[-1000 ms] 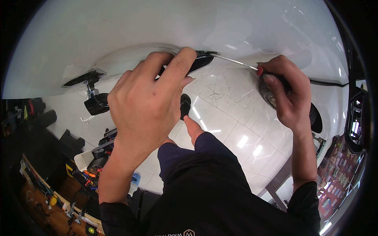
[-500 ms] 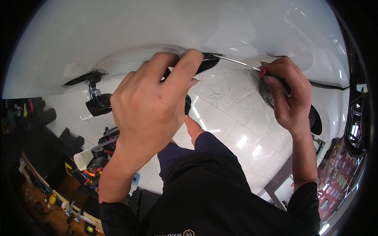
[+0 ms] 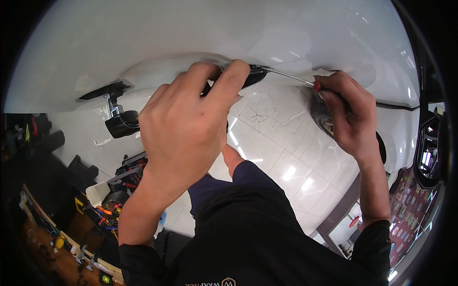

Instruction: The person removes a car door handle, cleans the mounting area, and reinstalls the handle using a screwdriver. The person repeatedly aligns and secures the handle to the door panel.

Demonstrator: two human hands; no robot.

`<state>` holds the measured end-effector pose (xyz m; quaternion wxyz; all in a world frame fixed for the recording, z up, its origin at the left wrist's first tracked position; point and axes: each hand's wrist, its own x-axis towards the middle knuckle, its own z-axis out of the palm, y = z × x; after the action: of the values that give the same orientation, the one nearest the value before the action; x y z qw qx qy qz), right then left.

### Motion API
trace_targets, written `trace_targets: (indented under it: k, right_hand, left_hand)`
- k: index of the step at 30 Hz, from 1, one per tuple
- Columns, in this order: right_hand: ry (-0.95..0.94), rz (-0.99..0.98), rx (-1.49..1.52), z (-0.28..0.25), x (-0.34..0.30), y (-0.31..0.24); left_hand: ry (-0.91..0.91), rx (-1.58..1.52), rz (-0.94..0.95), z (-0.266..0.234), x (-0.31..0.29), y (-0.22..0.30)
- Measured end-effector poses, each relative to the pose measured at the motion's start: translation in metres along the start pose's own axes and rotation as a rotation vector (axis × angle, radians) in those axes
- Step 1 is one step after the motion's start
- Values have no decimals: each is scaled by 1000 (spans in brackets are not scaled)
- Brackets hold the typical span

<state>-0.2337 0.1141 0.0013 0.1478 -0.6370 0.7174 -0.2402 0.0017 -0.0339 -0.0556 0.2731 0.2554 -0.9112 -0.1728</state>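
Two hands (image 3: 186, 128) (image 3: 346, 119), white panel (image 3: 191, 43), glossy tiles (image 3: 286, 157)

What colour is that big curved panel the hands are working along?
Glossy white. The curved panel fills the upper head view, above the left hand and right hand.

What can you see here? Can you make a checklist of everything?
Surface: glossy white car panel, curved lower edge.
Job's things: thin rod tool with red end, black piece at panel edge.
Clutter: tool cart with coloured tools, lower left.
Grips: left hand presses on the black piece; right hand pinches the rod.
Cables: nothing seen.
Surroundings: shiny white tile floor, dangling black mirror.
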Motion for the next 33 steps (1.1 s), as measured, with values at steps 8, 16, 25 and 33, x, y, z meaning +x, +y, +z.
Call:
trace_targets:
  k: [8, 16, 25, 33]
  right_hand:
    - [44, -158, -51, 1, -1, 10]
    - [45, -166, 2, -5, 0, -4]
    - [93, -173, -122, 4, 0, -3]
    - [93, -220, -108, -2, 4, -5]
  left_hand:
    - [17, 14, 4, 1, -3, 1]
    - [22, -4, -15, 0, -3, 1]
    - [14, -31, -4, 0, -3, -1]
    - [12, -21, -10, -1, -4, -1]
